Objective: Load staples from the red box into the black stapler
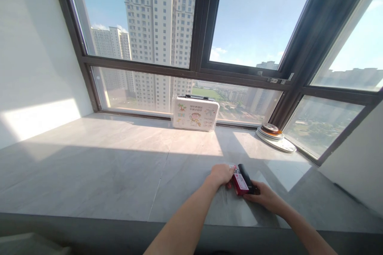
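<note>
My left hand [220, 174] is closed at the far left side of a small red box [240, 184] with a white label. Its fingertips lie by the box's white-and-red end and are partly hidden. Along the box's right side lies a long black object [245, 176], whose kind I cannot make out. My right hand [265, 197] comes in from the right, fingers and thumb closed round the near end of the black object and touching the near corner of the box. Both things are low over the grey marble sill [113, 175].
A white case [196, 116] with cartoon prints and a black handle stands against the window. At the right corner sits a stack of plates and dishes [273, 132]. Dark window frames [179, 71] rise behind; the sill's front edge [89, 218] runs below my arms.
</note>
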Motion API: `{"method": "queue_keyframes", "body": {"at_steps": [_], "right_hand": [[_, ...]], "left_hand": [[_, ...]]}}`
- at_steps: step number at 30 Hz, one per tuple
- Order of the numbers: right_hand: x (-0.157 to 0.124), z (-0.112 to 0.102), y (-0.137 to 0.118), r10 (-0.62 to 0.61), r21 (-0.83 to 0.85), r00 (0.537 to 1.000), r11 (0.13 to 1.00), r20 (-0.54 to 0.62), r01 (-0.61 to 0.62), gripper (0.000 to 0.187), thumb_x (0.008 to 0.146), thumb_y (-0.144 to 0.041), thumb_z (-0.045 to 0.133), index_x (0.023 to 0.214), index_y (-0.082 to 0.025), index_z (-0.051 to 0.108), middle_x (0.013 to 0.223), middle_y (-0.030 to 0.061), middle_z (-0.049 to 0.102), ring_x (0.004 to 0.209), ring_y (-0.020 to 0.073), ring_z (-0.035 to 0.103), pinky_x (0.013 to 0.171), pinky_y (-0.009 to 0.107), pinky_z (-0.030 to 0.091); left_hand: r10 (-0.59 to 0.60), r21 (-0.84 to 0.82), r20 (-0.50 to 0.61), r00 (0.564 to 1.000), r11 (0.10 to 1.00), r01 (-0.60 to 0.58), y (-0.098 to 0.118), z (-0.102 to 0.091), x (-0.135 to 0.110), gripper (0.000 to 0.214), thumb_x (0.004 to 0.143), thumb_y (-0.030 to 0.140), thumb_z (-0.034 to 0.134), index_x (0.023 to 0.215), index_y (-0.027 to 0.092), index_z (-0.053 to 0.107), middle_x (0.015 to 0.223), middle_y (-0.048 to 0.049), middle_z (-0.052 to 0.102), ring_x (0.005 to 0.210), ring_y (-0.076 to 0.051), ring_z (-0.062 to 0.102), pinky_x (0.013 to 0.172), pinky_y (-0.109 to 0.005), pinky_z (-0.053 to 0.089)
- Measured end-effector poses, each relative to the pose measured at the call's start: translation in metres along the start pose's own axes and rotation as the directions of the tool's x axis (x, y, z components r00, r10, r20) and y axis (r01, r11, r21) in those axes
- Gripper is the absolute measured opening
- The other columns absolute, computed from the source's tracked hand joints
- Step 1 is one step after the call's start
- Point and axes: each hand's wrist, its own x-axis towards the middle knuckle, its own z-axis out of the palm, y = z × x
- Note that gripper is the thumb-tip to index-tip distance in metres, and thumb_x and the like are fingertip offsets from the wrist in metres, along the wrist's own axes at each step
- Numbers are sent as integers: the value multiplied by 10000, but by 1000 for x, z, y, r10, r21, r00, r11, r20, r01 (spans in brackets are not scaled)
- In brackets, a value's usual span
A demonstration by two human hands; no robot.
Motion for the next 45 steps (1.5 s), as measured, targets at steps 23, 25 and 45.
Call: {"method": "queue_keyframes", "body": {"at_steps": [23, 25, 45], "right_hand": [[-11, 146, -46, -204, -392, 971, 909, -123, 141, 338, 906, -476, 566, 710, -205, 618, 617, -11, 635, 573, 154, 540, 557, 263, 290], [14, 162, -53, -194, -335, 963, 934, -187, 124, 367, 932, -482, 518, 717, -201, 619, 570, -15, 619, 536, 150, 542, 552, 255, 311], [61, 190, -55, -272, -488, 858, 872, -435, 30, 469, 932, -419, 476, 528, -194, 400, 498, -32, 416, 515, 115, 382, 556, 275, 192]], "left_hand": [[66, 108, -534, 843, 994, -9, -193, -103, -176, 426, 950, 334, 403, 1334, 207, 535, 1369, -104, 590, 1293, -227, 517, 1116, -405, 371], [79, 191, -525, 847, 981, 27, -197, -98, -184, 434, 958, 356, 418, 1363, 250, 533, 1466, -73, 524, 1380, -236, 434, 1186, -434, 273], [40, 478, -498, 866, 846, 236, -203, -80, -185, 513, 1036, 431, 232, 1526, 330, 344, 1622, 0, 330, 1495, -192, 271, 1223, -427, 170]]}}
